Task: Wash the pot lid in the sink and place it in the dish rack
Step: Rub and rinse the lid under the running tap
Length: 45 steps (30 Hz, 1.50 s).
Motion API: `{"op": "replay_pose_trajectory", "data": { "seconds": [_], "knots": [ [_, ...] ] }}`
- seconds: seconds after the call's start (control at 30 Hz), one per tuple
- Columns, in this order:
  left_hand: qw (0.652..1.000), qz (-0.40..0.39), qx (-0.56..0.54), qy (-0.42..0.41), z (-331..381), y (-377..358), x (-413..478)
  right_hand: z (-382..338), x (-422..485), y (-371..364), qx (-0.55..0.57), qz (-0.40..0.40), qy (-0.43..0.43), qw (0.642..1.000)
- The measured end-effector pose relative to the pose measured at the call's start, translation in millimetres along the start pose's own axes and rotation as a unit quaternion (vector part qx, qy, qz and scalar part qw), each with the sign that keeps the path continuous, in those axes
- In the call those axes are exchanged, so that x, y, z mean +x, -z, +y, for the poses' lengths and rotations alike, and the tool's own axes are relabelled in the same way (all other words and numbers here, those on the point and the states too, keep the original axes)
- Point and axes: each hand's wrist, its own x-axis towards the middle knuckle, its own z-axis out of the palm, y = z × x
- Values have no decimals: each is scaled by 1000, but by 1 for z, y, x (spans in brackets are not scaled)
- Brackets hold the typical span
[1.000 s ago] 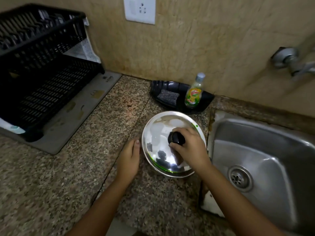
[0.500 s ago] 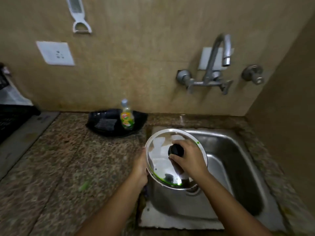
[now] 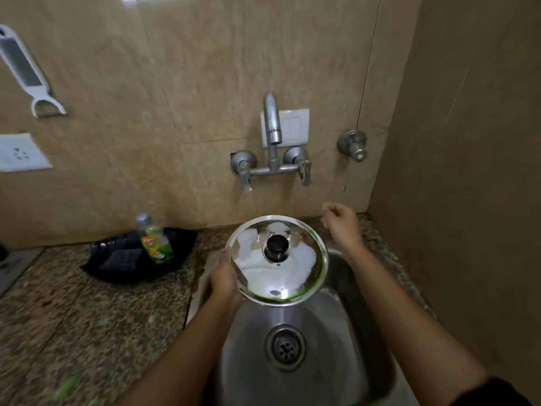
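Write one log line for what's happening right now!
left hand: holds pot lid over sink | right hand: empty, raised toward tap | water: off

A home kitchen is shown. A steel sink (image 3: 307, 332) with a drain is set into a speckled granite surface (image 3: 87, 317), directly below the left hand (image 3: 224, 281). A wall-mounted tap (image 3: 272, 133) is fixed above the hands, a dish-soap bottle (image 3: 155, 240) stands left of them, and a peeler (image 3: 26, 74) is hung on the tiled wall.

Bottle (image 3: 154, 241) label seemingly unreadable.
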Motion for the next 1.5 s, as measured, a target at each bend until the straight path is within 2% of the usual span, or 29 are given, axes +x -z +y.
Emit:
{"op": "replay_pose_trajectory", "data": {
  "seconds": [0.27,0.43,0.67,0.8,0.97,1.07,1.17,1.23,1.3,1.33,1.43,1.5],
  "knots": [
    [1000,18,10,-10,10,-17,14,-60,42,-39,-33,20,113,993],
    [1000,-1,11,8,11,-11,16,-65,45,-52,-55,79,101,990],
    [999,-3,36,11,9,-9,18,-64,50,-57,-10,97,69,993],
    [999,-5,46,-1,6,-9,21,-65,50,-55,17,83,68,994],
    [999,-7,39,4,6,-10,23,-48,33,-39,31,-9,55,998],
    [1000,0,23,15,4,-6,28,-17,0,-24,-47,-51,94,993],
    [999,15,-3,31,4,-7,35,12,-37,-11,-153,-101,179,967],
    [998,47,11,26,7,-9,36,26,-56,-10,-246,-154,266,919],
    [997,70,18,6,9,-10,39,38,-60,-14,-348,-194,315,861],
    [997,74,15,-3,10,-10,41,41,-57,-16,-377,-198,311,850],
    [997,66,22,-16,8,-11,40,38,-43,-22,-403,-145,236,872],
    [998,56,11,-20,7,-13,37,35,-47,-30,-420,-134,235,866]
  ]
}}
